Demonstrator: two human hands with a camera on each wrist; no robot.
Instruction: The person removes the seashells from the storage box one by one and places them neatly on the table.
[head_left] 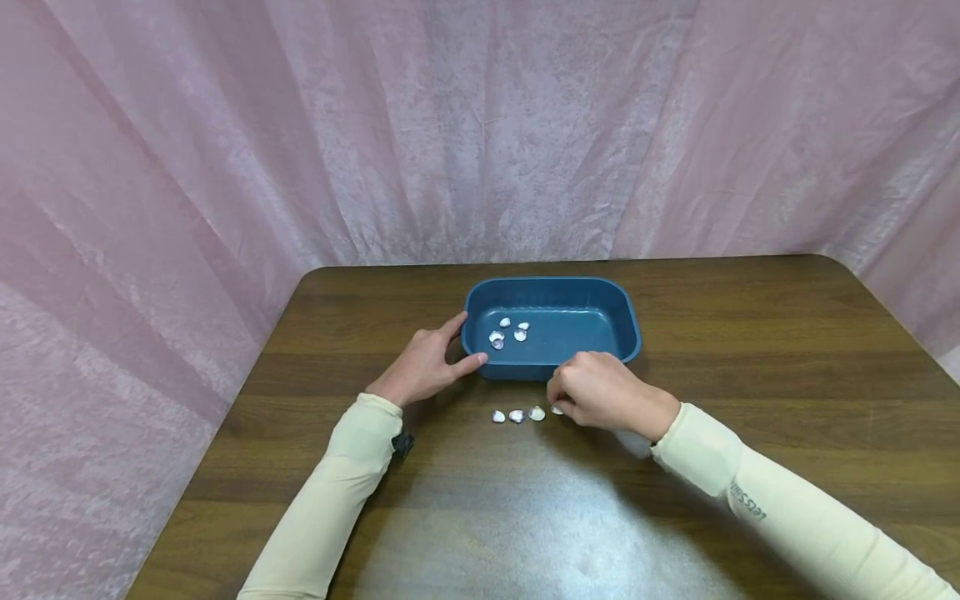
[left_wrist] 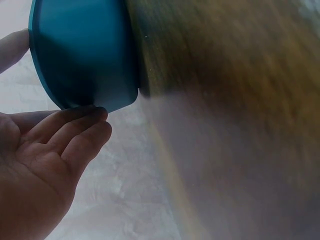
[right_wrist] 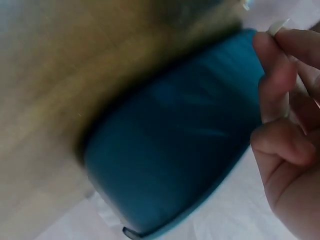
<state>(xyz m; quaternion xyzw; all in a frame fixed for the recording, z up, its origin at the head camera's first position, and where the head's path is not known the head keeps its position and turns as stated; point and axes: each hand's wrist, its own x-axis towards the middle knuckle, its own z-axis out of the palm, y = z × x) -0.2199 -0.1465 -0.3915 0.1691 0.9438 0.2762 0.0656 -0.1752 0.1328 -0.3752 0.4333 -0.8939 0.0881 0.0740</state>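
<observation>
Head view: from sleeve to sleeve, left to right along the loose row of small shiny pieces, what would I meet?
Left sleeve, left hand, first shiny piece, second shiny piece, third shiny piece, right hand pinching a fourth shiny piece, right sleeve.

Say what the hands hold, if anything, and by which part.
The left hand holds the blue bin by its left end, at rim and wall. The right hand pinches a small shell; one edge sticks out, the gripped part is hidden.

Pink velvety curtain [head_left: 480, 125] in folds, brown wood-grain table [head_left: 765, 358] with rounded far corners
</observation>
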